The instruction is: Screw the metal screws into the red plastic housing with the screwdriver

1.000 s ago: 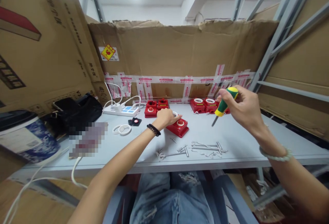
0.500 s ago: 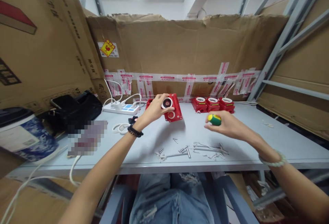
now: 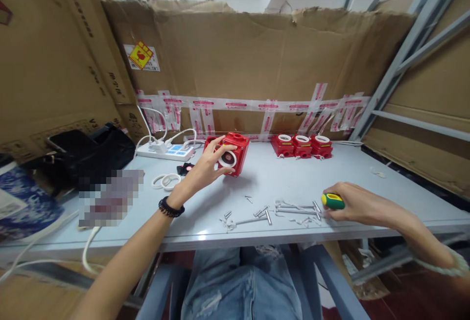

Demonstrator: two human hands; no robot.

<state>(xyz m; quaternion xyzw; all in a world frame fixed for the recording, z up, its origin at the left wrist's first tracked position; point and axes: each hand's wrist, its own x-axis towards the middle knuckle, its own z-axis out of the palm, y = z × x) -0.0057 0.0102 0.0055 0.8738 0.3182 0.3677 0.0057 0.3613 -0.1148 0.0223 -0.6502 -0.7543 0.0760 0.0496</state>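
While right fingers [image 3: 340, 189] grip a green screwdriver [image 3: 333, 202], left fingers [image 3: 221, 150] clasp a tilted, white-ringed red box [image 3: 240, 150].

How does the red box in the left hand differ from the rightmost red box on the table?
The left hand grips the held box; no hand touches the rightmost box. The held box is tilted, its ring turned toward the camera; the rightmost box sits flat on the table, its ring facing up. Both are red with a white ring.

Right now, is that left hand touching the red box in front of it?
Touching: the head view shows the left hand gripping the red box, fingers over its front beside the white ring.
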